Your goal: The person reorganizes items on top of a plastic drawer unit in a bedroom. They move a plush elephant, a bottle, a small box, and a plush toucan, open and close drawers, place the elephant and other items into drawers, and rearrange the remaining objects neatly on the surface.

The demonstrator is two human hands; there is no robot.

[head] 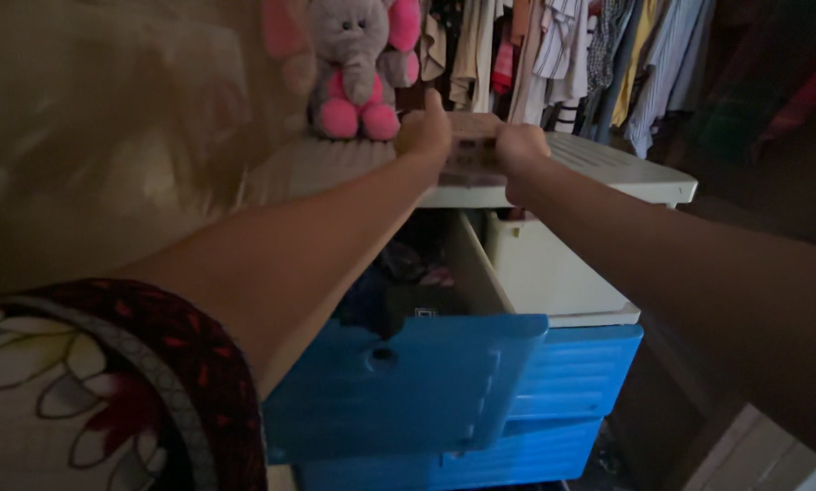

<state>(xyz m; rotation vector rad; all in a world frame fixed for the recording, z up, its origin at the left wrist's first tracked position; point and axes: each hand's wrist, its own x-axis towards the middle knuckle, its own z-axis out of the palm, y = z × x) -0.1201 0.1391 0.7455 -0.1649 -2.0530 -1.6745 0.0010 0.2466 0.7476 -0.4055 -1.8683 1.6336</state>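
Dim closet, drawer unit top; left hand and right hand clasp a flat packet by its ends; probably light, bendable.

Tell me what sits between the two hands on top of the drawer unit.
The head view shows a flat, pale folded item between left hand and right hand, gripped at both ends.

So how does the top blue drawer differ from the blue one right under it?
The top blue drawer is pulled far out, while the lower blue drawer sits much further in. The top drawer shows dark clothes inside; nothing can be seen inside the lower drawer. The top drawer's front looks tilted, the lower one's level. Both are blue plastic fronts on the same white cabinet.
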